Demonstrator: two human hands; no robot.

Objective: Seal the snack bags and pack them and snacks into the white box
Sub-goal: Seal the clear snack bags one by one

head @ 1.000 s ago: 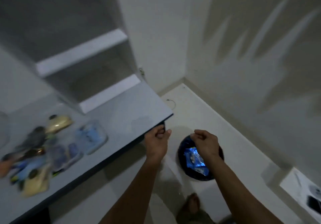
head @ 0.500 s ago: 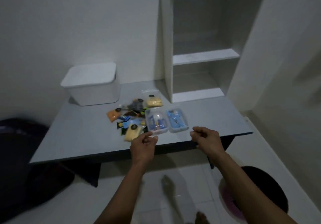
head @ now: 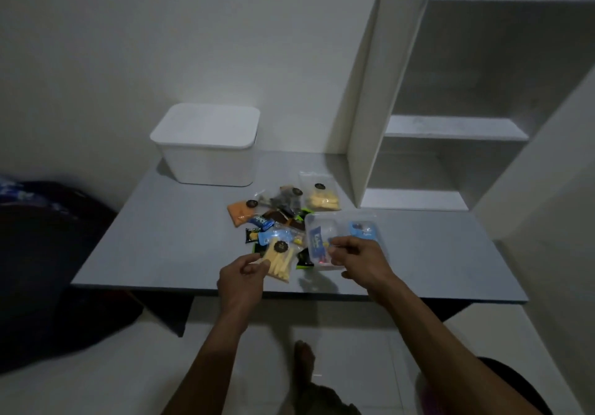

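Reaching over the grey table [head: 135,247], we pinch the near corner of a bag of yellow sticks [head: 279,261] with our left hand [head: 242,281] and grip a clear snack bag [head: 318,244] with our right hand [head: 357,260], the lidded white box [head: 207,153] standing at eleven o'clock of the snack pile [head: 277,215].

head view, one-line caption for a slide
Two hands, left and right, reach over snack packets on a grey table beside a lidded white box.
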